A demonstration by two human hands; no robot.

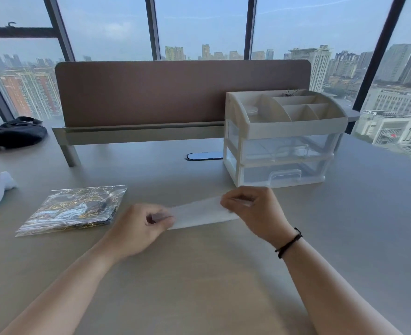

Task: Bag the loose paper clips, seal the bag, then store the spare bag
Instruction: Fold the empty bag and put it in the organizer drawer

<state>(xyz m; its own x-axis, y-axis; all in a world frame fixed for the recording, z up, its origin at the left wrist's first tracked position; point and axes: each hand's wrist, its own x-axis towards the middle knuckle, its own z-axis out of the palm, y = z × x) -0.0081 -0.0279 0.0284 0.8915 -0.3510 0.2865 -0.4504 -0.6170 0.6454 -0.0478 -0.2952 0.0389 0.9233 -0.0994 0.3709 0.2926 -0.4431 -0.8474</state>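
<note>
Fingers (pixel 162 217) of left hand (pixel 139 229) and right hand (pixel 250 211) pinching spare bag (pixel 199 212) ends — stretched between them, filled clip bag (pixel 74 209) left of the fingers, drawer organizer (pixel 284 139) beyond.

Desk (pixel 199 274): matt, smooth, pale laminate look. Filled bag (pixel 74 209): glossy clear plastic, crinkled, showed gold metallic clips. Spare bag (pixel 199 211): thin, translucent, frosted-looking plastic. Organizer (pixel 284 139): cream matt plastic frame, clear plastic drawers. Divider (pixel 175 93): matt brown, felt-like.
</note>
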